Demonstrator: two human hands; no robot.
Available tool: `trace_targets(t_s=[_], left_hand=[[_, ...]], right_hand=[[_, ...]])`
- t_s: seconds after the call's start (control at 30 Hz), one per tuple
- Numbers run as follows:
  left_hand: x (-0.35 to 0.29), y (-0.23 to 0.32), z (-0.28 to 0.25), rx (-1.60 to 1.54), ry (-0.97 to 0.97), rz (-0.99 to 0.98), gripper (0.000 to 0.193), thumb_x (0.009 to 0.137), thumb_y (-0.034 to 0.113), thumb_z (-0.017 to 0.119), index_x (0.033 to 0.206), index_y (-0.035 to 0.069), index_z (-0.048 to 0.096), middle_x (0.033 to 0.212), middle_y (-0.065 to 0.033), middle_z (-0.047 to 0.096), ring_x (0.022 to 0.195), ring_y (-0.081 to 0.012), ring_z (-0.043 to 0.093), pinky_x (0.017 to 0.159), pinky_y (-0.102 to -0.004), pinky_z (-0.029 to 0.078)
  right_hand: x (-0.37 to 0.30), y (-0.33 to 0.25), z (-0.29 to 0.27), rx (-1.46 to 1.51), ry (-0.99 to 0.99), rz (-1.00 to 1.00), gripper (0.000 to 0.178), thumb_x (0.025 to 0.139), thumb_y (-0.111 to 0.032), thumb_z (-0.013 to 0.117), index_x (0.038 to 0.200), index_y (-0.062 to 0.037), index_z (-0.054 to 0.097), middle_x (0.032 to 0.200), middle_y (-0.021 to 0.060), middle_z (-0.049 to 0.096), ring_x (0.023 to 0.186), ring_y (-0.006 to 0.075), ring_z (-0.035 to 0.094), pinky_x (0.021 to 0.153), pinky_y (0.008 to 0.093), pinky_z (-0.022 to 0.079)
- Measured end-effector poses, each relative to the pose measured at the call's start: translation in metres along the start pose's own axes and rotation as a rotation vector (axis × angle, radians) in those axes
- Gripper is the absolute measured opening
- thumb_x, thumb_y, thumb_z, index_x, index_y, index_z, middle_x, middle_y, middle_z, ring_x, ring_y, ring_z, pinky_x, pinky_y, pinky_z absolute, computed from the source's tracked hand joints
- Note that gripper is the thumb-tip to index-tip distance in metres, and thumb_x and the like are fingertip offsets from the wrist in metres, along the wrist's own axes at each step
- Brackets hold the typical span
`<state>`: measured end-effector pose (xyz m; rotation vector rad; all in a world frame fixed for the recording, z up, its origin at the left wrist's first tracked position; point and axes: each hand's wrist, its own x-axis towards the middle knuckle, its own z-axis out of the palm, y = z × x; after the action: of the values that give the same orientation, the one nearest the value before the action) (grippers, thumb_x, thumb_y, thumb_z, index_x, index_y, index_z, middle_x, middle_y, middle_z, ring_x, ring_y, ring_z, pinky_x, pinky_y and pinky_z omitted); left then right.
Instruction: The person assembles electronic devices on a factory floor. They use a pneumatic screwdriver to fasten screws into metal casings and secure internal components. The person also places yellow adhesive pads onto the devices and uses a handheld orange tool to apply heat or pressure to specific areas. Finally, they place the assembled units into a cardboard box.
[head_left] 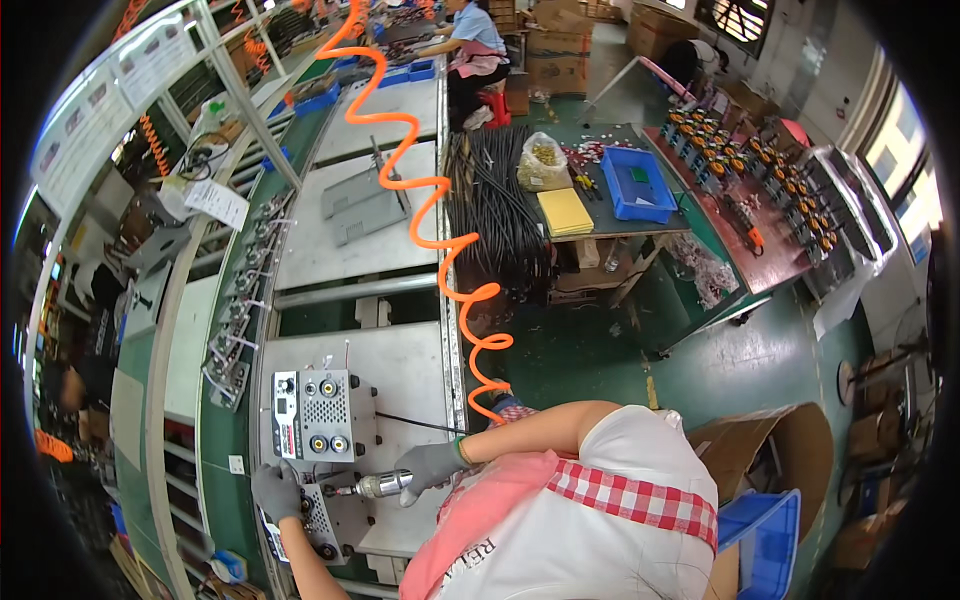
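My right hand [432, 472], in a grey glove, is closed around a silver power screwdriver [380, 485]. The tool lies nearly level, its tip pointing left at a grey metal equipment box [345, 522] with knobs on its panel. At the upper corner of that box, my gloved left hand [278, 492] has its fingers curled over the panel edge; part of the box is hidden under the hand and arm. Just beyond stands a second metal box [335, 415] with a small display, round sockets and vent holes. A black cable [420, 422] runs from its right side.
An orange coiled hose [430, 240] hangs across the view, down to my right arm. Along the line's left edge lie several wired parts [240, 310]. A side table carries black cables [500, 200], a blue bin [638, 185] and yellow sheets [565, 212]. A co-worker [475, 45] sits far ahead.
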<state>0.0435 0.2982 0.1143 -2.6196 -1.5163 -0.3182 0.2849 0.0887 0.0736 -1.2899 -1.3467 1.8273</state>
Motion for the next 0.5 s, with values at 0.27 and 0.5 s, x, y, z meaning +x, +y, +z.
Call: trace_targets(t_s=[0.27,0.5], left_hand=[[-0.01,-0.08,-0.012,-1.925,0.143,-0.72,0.029,0.09,0.001,0.043,0.117,-0.007,0.05,0.107,-0.0163,0.056,0.09,-0.018,0.055,0.076,-0.0271,0.049],[-0.072,0.049,-0.032,-2.175,-0.172,-0.523,0.033,0.096,0.006,0.044,0.126,-0.006,0.04,0.108,-0.0138,0.054,0.087,-0.0138,0.053,0.071,-0.0207,0.05]], right_hand=[[-0.085,-0.022,-0.019,-0.038,0.057,0.018,0.046,0.074,-0.044,0.072,0.087,-0.0031,0.055,0.064,0.0044,0.053,0.051,0.0127,0.052,0.045,0.0287,0.043],[-0.089,0.033,-0.03,-0.216,0.26,-0.167,0.051,0.076,-0.049,0.069,0.088,-0.0015,0.055,0.064,0.0034,0.055,0.051,0.0123,0.052,0.047,0.027,0.043]])
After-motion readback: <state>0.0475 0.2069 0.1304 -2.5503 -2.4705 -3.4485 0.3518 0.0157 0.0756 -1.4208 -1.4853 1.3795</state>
